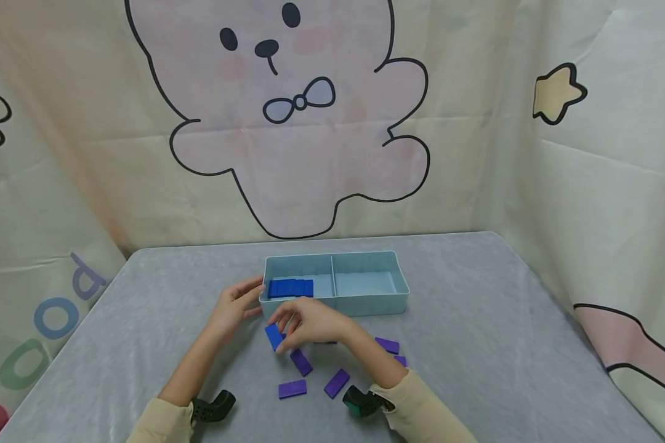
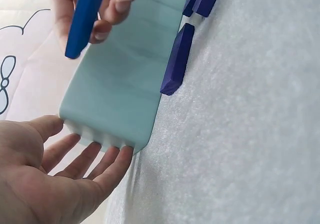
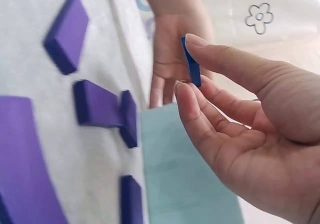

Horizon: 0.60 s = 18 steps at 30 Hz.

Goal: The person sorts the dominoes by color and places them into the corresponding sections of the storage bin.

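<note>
A light-blue two-compartment box (image 1: pixel 374 304) stands on the table. Its left compartment holds several blue blocks (image 1: pixel 290 288) lying side by side, while the right one has none. My left hand (image 1: pixel 234 311) rests its extended fingertips on the box's left end wall, the thumb at the upper rim in the left wrist view. In front of the box, my right hand (image 1: pixel 316 321) pinches a flat blue block (image 3: pixel 192 64) between thumb and fingertips. In the head view this block (image 1: pixel 274 336) tilts, raised near the box's front left corner.
Several purple blocks lie scattered on the grey cloth in front of the box, among them a purple block (image 1: pixel 292 389), another purple block (image 1: pixel 337 383) and one purple block (image 1: pixel 386 345) by the right forearm. A printed curtain (image 1: pixel 454 123) hangs behind the table (image 1: pixel 510 344).
</note>
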Motion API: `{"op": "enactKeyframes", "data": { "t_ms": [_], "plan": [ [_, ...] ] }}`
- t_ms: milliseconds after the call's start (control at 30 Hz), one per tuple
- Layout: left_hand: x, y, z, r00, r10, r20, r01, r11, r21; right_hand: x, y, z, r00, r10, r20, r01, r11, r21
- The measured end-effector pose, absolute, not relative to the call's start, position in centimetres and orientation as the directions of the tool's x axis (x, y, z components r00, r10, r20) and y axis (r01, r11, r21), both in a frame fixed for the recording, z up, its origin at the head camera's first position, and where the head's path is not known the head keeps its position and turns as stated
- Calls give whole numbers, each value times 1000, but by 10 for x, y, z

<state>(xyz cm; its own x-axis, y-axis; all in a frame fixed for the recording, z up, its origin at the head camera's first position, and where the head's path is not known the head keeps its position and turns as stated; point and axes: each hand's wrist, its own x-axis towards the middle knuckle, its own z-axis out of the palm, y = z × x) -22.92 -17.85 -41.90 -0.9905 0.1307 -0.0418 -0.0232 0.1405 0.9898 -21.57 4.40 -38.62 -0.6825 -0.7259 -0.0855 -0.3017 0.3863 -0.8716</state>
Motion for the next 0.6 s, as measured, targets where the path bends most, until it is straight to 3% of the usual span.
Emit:
{"op": "enactKeyframes", "data": {
  "t_ms": [600],
  "plan": [
    [-231,-178,-419,-991,122,-60,-43,137,990,-217,65,-363,-713,-700,-40,-332,387,-860]
  ]
}}
